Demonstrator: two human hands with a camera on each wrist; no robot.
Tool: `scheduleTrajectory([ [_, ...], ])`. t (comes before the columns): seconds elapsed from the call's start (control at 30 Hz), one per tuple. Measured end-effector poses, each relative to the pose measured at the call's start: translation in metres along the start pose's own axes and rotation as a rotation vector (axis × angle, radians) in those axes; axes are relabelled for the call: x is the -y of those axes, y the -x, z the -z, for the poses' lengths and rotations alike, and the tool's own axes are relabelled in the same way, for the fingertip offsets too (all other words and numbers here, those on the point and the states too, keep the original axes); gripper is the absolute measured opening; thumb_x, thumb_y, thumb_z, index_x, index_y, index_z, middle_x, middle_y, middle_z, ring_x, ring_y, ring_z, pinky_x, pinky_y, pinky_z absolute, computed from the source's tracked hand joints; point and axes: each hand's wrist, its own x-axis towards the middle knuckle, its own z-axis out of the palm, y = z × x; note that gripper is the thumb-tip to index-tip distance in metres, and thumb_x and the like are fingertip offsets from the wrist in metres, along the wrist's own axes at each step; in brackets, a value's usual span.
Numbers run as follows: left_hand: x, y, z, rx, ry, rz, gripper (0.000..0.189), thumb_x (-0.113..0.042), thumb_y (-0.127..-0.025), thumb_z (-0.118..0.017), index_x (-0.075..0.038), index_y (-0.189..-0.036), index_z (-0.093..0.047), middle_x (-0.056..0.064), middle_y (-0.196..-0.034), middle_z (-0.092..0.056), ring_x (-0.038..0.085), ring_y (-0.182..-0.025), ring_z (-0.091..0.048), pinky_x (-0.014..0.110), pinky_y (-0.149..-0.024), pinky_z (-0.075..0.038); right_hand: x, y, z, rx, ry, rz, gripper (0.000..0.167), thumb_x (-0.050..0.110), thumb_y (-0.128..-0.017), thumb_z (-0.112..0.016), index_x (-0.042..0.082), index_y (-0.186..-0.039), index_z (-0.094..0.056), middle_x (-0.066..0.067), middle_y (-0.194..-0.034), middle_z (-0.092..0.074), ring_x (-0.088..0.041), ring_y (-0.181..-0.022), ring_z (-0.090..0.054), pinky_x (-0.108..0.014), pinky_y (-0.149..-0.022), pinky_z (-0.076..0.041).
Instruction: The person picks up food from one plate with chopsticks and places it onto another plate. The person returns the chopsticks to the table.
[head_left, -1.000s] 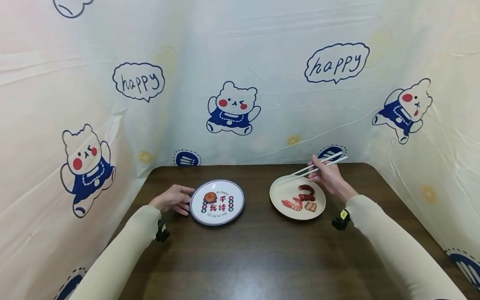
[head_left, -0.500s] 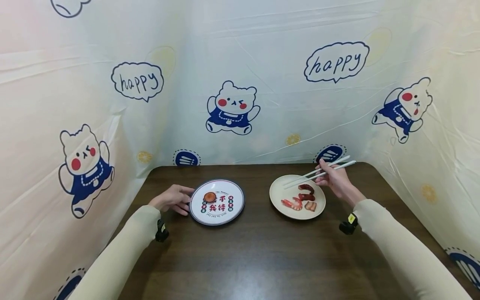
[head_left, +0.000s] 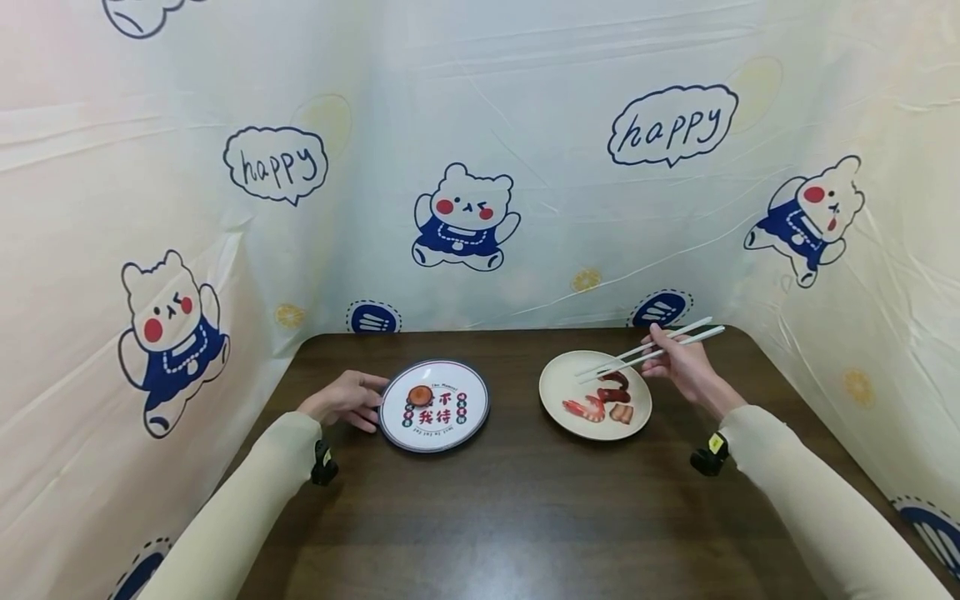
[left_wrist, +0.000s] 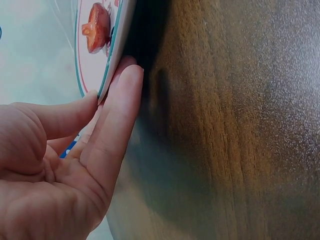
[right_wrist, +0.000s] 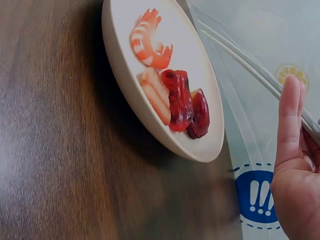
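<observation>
Chopsticks [head_left: 633, 362] slant above wooden table [head_left: 480, 517] — printed sheet [head_left: 555, 233] behind.

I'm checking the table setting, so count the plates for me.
2: the white printed plate, its rim pinched by the left hand, and the cream plate to its right, with chopsticks over it. No other plate shows.

A pale, creased sheet [head_left: 555, 225] printed with blue-clad cartoon bears [head_left: 467, 218], two "happy" speech bubbles [head_left: 673, 125] and small yellow citrus slices [head_left: 587, 279] hangs behind and along both sides of a shiny dark brown, wood-grained worktop [head_left: 480, 517].
</observation>
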Motion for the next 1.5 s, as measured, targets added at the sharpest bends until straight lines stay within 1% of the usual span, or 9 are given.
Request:
scheduleTrajectory([
  [0.3,0.001,0.002,-0.001,-0.015,-0.008,0.001,0.058,0.0,-0.105,-0.058,0.004,-0.159,-0.039,0.023,-0.109,-0.063,0.026,-0.077,-0.071,0.043,-0.076,-0.067,0.002,0.005,0.01,0.0,0.011,-0.01,0.033,0.025,-0.112,-0.053,-0.001,-0.1,-0.068,-0.008,-0.08,-0.07,-0.015,-0.06,-0.07,-0.03,-0.059,-0.065],
  [0.57,-0.003,0.0,-0.001,-0.02,-0.011,0.0,0.058,-0.001,-0.105,-0.059,0.004,-0.159,-0.039,0.022,-0.107,-0.064,0.025,-0.076,-0.071,0.042,-0.075,-0.067,0.0,0.012,0.019,-0.016,0.032,-0.02,0.032,0.026,-0.112,-0.052,0.002,-0.098,-0.07,-0.004,-0.079,-0.071,-0.015,-0.061,-0.07,-0.03,-0.06,-0.065],
  [0.77,-0.003,0.0,0.001,-0.022,-0.017,-0.001,0.059,-0.001,-0.105,-0.059,0.004,-0.159,-0.038,0.023,-0.108,-0.064,0.026,-0.077,-0.071,0.042,-0.075,-0.067,-0.003,0.013,0.027,-0.03,0.018,-0.029,0.032,0.026,-0.112,-0.053,0.001,-0.101,-0.069,-0.006,-0.08,-0.071,-0.014,-0.06,-0.069,-0.03,-0.058,-0.064],
  [0.93,-0.005,0.0,0.002,-0.006,-0.023,-0.011,0.059,-0.002,-0.105,-0.059,0.005,-0.159,-0.037,0.022,-0.108,-0.064,0.026,-0.076,-0.071,0.042,-0.074,-0.067,-0.007,0.016,0.034,-0.034,0.005,-0.013,0.033,0.025,-0.113,-0.052,0.002,-0.098,-0.069,-0.008,-0.08,-0.07,-0.014,-0.059,-0.069,-0.03,-0.057,-0.064],
  [1.07,-0.005,-0.001,0.002,-0.004,-0.016,-0.001,0.059,-0.001,-0.105,-0.059,0.004,-0.159,-0.038,0.022,-0.107,-0.065,0.026,-0.076,-0.071,0.043,-0.075,-0.067,-0.008,0.016,0.037,-0.033,0.004,-0.011,0.033,0.026,-0.112,-0.052,0.002,-0.099,-0.07,-0.009,-0.082,-0.07,-0.015,-0.06,-0.07,-0.031,-0.058,-0.065],
  [1.33,-0.003,-0.001,0.001,-0.012,-0.008,0.003,0.058,-0.002,-0.105,-0.059,0.003,-0.159,-0.039,0.022,-0.106,-0.065,0.025,-0.076,-0.072,0.042,-0.075,-0.067,-0.008,0.016,0.04,-0.046,0.023,-0.019,0.034,0.024,-0.113,-0.05,0.0,-0.099,-0.069,-0.009,-0.081,-0.069,-0.015,-0.06,-0.07,-0.031,-0.058,-0.065],
  [1.5,0.001,-0.001,-0.002,-0.004,0.009,-0.018,0.058,0.001,-0.104,-0.059,0.005,-0.159,-0.039,0.022,-0.105,-0.065,0.023,-0.075,-0.071,0.043,-0.074,-0.067,-0.008,0.018,0.042,-0.058,0.036,-0.022,0.034,0.025,-0.113,-0.05,0.003,-0.097,-0.07,-0.006,-0.08,-0.069,-0.014,-0.059,-0.069,-0.031,-0.057,-0.064],
])
